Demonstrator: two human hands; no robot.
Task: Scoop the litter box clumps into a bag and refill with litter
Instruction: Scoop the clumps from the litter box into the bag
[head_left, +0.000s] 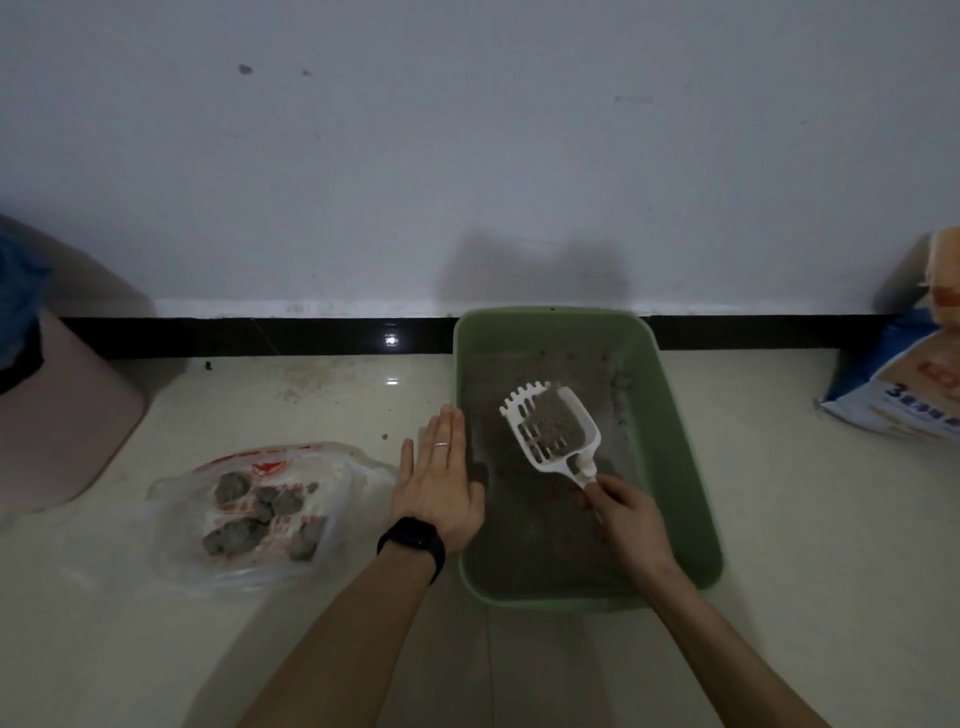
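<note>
A glossy, pale tiled floor meets a dim white wall along a black skirting strip. The right hand has its grip closed round the handle of a white slotted plastic scoop loaded with grainy grey litter, held over the rounded green plastic litter box, while the left hand, fingers flat and spread and holding nothing, lies at the box's left rim. Left of that lies a crinkled clear plastic bag holding lumpy grey clumps, with a pinkish bin at far left and a printed litter sack at far right.
</note>
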